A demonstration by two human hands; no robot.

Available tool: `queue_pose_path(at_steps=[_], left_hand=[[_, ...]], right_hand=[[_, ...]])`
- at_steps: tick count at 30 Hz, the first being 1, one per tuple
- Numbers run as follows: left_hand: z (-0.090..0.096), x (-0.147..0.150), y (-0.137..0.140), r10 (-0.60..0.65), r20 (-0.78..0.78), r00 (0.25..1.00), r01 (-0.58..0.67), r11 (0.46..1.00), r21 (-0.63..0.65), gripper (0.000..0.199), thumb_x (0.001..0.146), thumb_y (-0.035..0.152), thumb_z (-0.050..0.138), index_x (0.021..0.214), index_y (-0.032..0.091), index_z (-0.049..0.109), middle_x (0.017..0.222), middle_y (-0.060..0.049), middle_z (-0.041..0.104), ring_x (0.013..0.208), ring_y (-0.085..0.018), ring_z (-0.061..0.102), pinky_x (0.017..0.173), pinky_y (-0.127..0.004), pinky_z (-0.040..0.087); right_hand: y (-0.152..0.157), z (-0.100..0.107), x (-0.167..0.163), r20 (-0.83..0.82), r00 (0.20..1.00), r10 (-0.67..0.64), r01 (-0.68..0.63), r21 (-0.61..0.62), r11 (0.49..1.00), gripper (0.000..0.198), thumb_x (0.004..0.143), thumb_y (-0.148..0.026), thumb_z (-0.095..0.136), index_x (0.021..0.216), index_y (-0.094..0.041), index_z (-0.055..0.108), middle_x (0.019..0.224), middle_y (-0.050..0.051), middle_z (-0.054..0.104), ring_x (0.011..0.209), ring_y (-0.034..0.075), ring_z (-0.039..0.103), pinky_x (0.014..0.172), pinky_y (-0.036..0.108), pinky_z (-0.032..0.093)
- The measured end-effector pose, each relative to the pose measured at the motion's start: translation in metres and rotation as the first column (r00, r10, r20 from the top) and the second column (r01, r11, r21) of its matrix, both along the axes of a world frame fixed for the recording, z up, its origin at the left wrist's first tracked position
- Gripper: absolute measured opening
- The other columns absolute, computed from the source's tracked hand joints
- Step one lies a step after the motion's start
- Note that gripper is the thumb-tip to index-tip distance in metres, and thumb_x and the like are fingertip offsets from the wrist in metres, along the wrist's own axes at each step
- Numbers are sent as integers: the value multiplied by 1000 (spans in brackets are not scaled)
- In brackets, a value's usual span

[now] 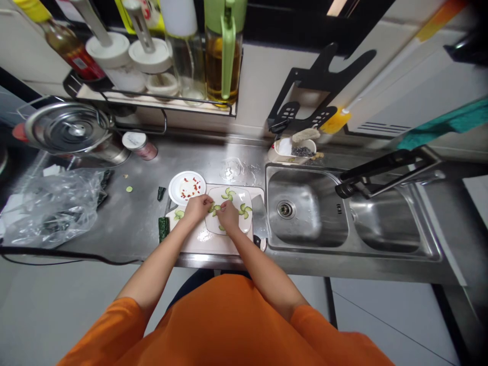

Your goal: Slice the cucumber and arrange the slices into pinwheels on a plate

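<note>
A white squarish plate [229,231] lies on a white cutting board [198,244], with thin cucumber slices [244,211] set out on it in small curved clusters. Over the plate's left side, my left hand [197,208] has its fingers pinched together; what is between them is too small to make out. My right hand [229,217] pinches at a cucumber slice in the left cluster, close beside the left fingertips. Left of the plate, more slices [178,215] rest on the board near a cut cucumber piece [163,230]. A round white dish [187,187] holds small red bits.
A cleaver [260,216] lies at the board's right edge, beside the double sink [308,203] with its black faucet [373,170]. Plastic bags [57,208] and a steel pot [72,129] stand left. Bottles and jars fill the rack [168,104] above.
</note>
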State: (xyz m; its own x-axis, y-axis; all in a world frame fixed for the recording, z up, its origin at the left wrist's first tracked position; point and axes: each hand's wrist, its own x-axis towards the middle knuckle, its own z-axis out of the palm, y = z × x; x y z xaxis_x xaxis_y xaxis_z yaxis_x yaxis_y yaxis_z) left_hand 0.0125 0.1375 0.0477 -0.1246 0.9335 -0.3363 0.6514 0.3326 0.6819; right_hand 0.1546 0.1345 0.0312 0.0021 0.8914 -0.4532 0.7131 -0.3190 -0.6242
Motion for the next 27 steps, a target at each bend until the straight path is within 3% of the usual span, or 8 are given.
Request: queue_pose_path(at_steps=[15, 22, 27], left_hand=[[4, 3, 4, -95, -142, 985, 91, 995, -34, 16, 75, 22, 54, 83, 20, 68, 71, -1, 66, 65, -14, 56, 65, -24, 40], [11, 7, 5, -171, -238, 956, 165, 985, -45, 19, 77, 20, 51, 84, 20, 68, 81, -4, 67, 74, -17, 57, 67, -25, 39], [12, 8, 3, -197, -294, 935, 203, 979, -9, 20, 75, 17, 49, 84, 20, 66, 83, -5, 65, 77, -18, 56, 66, -25, 38]], right_hand=[[0, 9, -3, 63, 996, 64, -64, -8, 998, 15, 78, -15, 53, 91, -20, 49, 79, 0, 59, 73, 18, 55, 57, 23, 31], [1, 15, -6, 133, 980, 147, -142, -45, 989, 17, 82, -18, 52, 99, -20, 50, 82, 2, 60, 77, 19, 55, 58, 24, 31], [0, 17, -8, 188, 957, 222, -221, -28, 975, 11, 85, -17, 47, 93, -19, 53, 79, 3, 60, 73, 18, 53, 56, 24, 27]])
